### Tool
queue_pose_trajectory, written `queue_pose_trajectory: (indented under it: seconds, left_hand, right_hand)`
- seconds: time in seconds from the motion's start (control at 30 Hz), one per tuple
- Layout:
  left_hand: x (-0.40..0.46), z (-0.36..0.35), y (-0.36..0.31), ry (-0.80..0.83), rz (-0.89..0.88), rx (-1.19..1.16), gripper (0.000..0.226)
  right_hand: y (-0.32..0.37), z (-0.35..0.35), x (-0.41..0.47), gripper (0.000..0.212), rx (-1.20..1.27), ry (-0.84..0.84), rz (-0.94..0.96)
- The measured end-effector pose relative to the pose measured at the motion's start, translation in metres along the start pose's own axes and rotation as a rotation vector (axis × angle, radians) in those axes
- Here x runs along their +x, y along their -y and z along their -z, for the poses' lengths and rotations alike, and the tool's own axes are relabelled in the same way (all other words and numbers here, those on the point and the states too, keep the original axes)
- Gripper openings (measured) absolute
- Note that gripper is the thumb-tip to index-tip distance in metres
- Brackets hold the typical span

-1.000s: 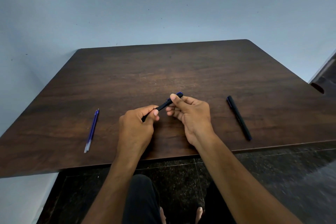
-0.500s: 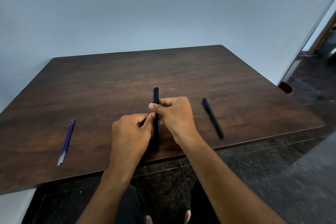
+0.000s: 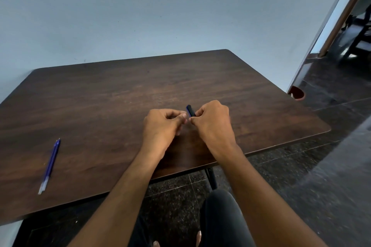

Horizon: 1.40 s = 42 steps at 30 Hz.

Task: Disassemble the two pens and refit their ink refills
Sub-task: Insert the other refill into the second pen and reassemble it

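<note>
- Risk of a small part slipping: the pen (image 3: 190,110) is pinched above the table (image 3: 120,94) near its front edge, so a dropped piece could roll off to the floor.
- Right hand (image 3: 212,124) has fingers curled tight around the pen, whose dark end pokes out above the knuckles.
- Left hand (image 3: 162,126) is curled too, thumb and fingertips meeting just beside the right hand; whether it holds anything I cannot tell.
- Blue refills (image 3: 49,165) lie far to the left, untouched.
</note>
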<state>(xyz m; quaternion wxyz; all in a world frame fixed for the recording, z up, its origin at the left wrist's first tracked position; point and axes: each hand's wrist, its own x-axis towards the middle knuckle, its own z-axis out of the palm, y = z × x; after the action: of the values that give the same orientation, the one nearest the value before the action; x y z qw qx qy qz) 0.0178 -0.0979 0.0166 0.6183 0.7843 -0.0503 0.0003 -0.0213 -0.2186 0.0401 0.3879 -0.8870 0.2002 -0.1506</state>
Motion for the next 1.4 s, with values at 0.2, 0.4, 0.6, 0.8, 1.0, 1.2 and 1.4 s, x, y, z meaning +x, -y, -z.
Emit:
queue_pose_trajectory:
  seconds: [0.2,0.4,0.6,0.8,1.0,1.2,1.4]
  left_hand:
    - [0.01,-0.032,-0.001,-0.031,-0.091,0.241,0.01]
    - [0.014,-0.045,-0.001,-0.013,-0.084,0.261,0.008]
    - [0.015,-0.052,-0.003,-0.018,-0.085,0.246,0.01]
    - [0.018,-0.055,-0.002,-0.006,-0.095,0.237,0.01]
    - [0.023,-0.058,0.005,-0.031,-0.088,0.25,0.016]
    - [0.024,-0.055,0.01,-0.049,-0.12,0.269,0.011]
    - [0.022,-0.058,0.008,-0.035,-0.132,0.265,0.01]
  right_hand:
    - [-0.011,0.009,-0.004,0.018,-0.171,-0.074,0.02]
    - [-0.016,0.013,-0.006,0.025,-0.185,-0.056,-0.002]
    - [-0.013,0.01,-0.008,0.016,-0.27,-0.075,0.047]
    - [-0.013,0.008,-0.008,0.007,-0.276,-0.067,0.076]
    - [-0.024,0.008,0.0,0.006,-0.225,-0.071,0.067]
    - [-0.037,0.018,0.011,0.018,-0.141,-0.143,0.05]
    - [-0.044,0.015,0.018,0.016,-0.078,-0.057,-0.008]
